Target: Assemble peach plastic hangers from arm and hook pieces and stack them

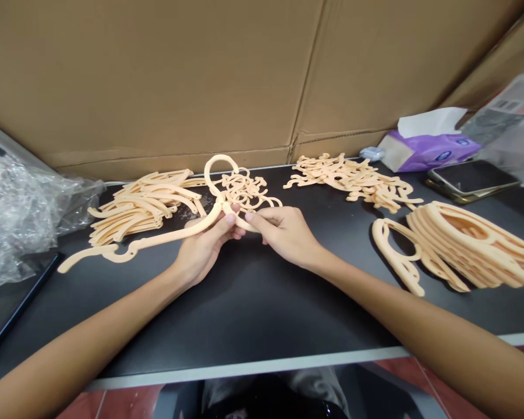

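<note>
Head view, with the cream hanger [179, 234] as landmark: nearest, the pale front edge [262, 366] of the black table [279, 314] runs on the person's side of it. The left hand [207, 244] pinches the hanger just below its hook [220, 157], thumb on top and fingers curled beneath. The right hand [290, 235] pinches the right-side bar [243, 224] between thumb and bent fingers, which hide its outer end. That bar bridges the two sets of fingertips, its long axis sloping down and rightward from the joint under the hook; the left thumb is nearer that joint. The jointed left-side bar reaches out leftward past the left hand. Well to the hanger's right lie a loose folded hanger [395, 262] and, just beside it, a stack of similar ones [445, 244]. Beyond the hanger are three heaps: curved bars [144, 203] to its left, hooks [244, 189] just behind its hook, and small wavy pieces [362, 183] to its right. Farther right of it sit a phone [474, 176] and purple tissue pack [436, 150]; cardboard [179, 87] stands behind everything.
</note>
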`<control>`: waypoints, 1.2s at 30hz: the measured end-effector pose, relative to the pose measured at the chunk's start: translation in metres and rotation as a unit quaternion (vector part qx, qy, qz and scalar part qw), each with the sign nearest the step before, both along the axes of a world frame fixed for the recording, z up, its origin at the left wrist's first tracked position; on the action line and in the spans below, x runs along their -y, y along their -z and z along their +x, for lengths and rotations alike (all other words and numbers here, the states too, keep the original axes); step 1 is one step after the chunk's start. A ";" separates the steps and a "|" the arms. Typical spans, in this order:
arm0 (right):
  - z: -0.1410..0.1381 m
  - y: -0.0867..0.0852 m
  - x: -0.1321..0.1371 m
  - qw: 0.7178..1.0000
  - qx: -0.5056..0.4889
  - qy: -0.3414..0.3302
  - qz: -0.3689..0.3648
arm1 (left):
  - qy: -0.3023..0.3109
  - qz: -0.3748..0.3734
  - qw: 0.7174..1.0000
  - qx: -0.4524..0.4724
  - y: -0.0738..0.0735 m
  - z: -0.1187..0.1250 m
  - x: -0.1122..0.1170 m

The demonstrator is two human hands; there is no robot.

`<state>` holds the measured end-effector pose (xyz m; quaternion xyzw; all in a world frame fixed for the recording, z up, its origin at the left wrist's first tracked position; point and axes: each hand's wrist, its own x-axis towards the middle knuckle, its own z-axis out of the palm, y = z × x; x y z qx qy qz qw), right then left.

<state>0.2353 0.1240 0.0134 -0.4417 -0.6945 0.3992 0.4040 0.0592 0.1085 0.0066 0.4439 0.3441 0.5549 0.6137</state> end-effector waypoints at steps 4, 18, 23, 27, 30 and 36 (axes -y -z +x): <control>0.001 -0.003 -0.002 1.000 -0.003 0.011 0.000 | 0.005 -0.014 1.000 0.008 0.000 0.000 -0.002; 0.011 -0.014 -0.018 0.969 -0.192 0.078 -0.135 | -0.035 -0.056 0.997 0.040 -0.004 -0.003 -0.005; 0.025 -0.016 -0.032 0.952 -0.241 0.168 -0.089 | -0.127 -0.061 0.989 0.044 -0.008 -0.023 -0.022; 0.029 -0.015 -0.037 0.950 -0.230 0.195 -0.076 | -0.202 -0.062 0.976 0.057 -0.014 -0.041 -0.037; 0.030 -0.010 -0.039 0.958 -0.205 0.197 -0.052 | -0.238 -0.012 0.970 0.044 -0.018 -0.045 -0.039; 0.031 -0.004 -0.039 0.966 -0.170 0.195 -0.020 | -0.210 0.068 0.973 -0.061 -0.016 -0.034 -0.031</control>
